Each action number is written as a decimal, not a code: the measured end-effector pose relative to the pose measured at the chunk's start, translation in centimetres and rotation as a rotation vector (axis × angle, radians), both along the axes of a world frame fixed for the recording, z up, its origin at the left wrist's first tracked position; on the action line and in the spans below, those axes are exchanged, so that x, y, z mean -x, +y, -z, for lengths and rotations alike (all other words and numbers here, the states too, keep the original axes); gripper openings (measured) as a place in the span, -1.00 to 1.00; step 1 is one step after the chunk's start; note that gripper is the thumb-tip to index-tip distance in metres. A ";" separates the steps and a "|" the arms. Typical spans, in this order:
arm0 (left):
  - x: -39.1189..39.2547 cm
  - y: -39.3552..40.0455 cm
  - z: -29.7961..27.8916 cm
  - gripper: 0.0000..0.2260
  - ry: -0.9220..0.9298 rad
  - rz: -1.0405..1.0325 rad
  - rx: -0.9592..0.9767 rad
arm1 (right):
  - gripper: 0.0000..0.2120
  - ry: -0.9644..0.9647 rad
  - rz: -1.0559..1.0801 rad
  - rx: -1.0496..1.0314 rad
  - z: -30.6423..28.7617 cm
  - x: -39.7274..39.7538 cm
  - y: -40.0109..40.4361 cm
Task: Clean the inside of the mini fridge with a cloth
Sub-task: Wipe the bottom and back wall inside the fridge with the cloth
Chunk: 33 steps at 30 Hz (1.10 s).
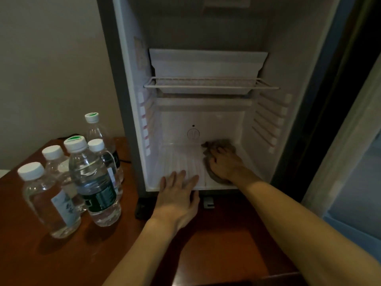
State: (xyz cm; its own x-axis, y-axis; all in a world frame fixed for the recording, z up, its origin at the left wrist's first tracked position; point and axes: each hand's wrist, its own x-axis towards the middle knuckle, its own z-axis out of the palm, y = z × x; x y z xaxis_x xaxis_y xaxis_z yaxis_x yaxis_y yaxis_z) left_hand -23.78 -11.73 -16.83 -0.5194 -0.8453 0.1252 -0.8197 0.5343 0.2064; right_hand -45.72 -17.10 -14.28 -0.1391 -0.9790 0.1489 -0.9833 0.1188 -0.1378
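Observation:
The mini fridge stands open with a white, empty interior and a ribbed floor. On the right side of that floor lies a crumpled grey-brown cloth, and my right hand presses down on it with fingers spread over it. My left hand lies flat with straight fingers on the front lip of the fridge floor, left of the cloth. Part of the cloth is hidden under my right hand.
A wire shelf and a white tray sit higher inside the fridge. Several clear water bottles stand on the brown wooden surface at the left. The fridge door hangs open at the right.

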 end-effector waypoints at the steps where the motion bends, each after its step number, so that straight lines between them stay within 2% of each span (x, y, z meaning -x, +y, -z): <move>1: 0.0 0.0 0.0 -0.50 0.001 -0.001 0.000 | -0.50 -0.007 0.000 -0.015 -0.2 0.0 -0.2; 7: -0.2 0.3 -0.7 -0.50 -0.007 0.002 -0.025 | -0.51 0.022 -0.031 0.023 -0.1 -0.7 2.6; 12: -0.1 0.7 -1.2 -0.48 -0.018 0.000 -0.048 | -0.48 -0.031 -0.041 0.029 1.1 -1.7 7.7; 16: -0.1 0.7 -1.2 -0.47 -0.033 -0.011 -0.051 | -0.32 0.048 -0.098 0.072 2.0 -2.5 11.6; 19: -0.2 0.6 -1.3 -0.47 -0.057 -0.014 -0.055 | -0.33 0.069 -0.072 0.073 2.7 -2.7 12.5; 22: -0.4 0.6 -1.2 -0.46 -0.067 -0.018 -0.042 | -0.29 0.115 -0.072 0.076 2.3 -3.3 12.1; 27: -0.4 0.5 -1.0 -0.45 -0.048 0.000 -0.001 | -0.51 -0.007 -0.017 -0.007 0.9 -2.8 8.3; 33: -0.5 0.5 -0.4 -0.45 -0.030 0.026 0.024 | -0.52 0.047 -0.018 0.022 -0.3 -1.9 3.4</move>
